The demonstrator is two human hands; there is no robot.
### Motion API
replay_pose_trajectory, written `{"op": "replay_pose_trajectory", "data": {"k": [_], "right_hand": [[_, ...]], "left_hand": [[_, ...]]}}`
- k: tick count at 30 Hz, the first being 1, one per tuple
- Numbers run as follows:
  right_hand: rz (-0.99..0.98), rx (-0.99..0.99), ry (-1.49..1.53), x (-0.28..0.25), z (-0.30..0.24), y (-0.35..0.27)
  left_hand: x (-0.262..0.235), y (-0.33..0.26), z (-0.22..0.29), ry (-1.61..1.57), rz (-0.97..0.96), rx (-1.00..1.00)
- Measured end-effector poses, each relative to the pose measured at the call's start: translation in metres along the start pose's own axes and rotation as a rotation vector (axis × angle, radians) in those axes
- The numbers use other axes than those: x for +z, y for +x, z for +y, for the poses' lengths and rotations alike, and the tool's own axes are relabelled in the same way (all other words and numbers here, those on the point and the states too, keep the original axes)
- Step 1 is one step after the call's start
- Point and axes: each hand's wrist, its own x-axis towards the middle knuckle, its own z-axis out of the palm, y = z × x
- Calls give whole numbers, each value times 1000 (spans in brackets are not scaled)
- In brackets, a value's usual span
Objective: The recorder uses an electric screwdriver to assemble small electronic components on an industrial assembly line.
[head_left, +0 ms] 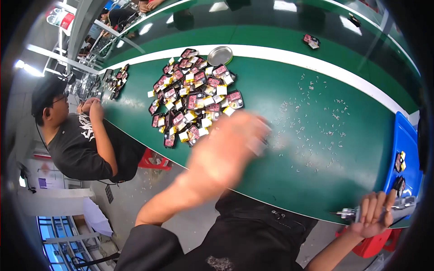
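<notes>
The left hand is basically one big motion smear over the green bench, so there's no telling how far open the fingers are. There's a pale bit near the fingertips that might be something pinched, but it's way too blurry to call. It sits just at the lower edge of the pile of small red-and-black parts with yellow and white tabs, maybe touching the nearest ones, can't say for sure.

The right hand is much clearer: fingers wrapped firmly around a silvery metal tool, its pointed tip sticking out to the left, right at the bench's near edge. Just beside it is a blue tray with a couple of those same little parts in it.

Tiny pale scraps are scattered across the bench between the pile and the tray. A round metal dish sits at the far end of the pile. A co-worker in a black shirt sits off to the left, hands up on the bench.
</notes>
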Motion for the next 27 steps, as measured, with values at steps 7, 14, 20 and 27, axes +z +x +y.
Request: {"op": "replay_pose_trajectory", "data": {"k": [7,14,20,27], "right_hand": [[93,90,48,7,24,-14],[132,132,48,3,19,-29],[114,133,60,3,24,-25],[128,135,90,6,21,-29]], "left_hand": [[-16,-15,-70,468,8,-343],[46,31,-29,65,-176,-100],[51,35,-34,229,-305,96],[53,39,-35,31,-236,-5]]}}
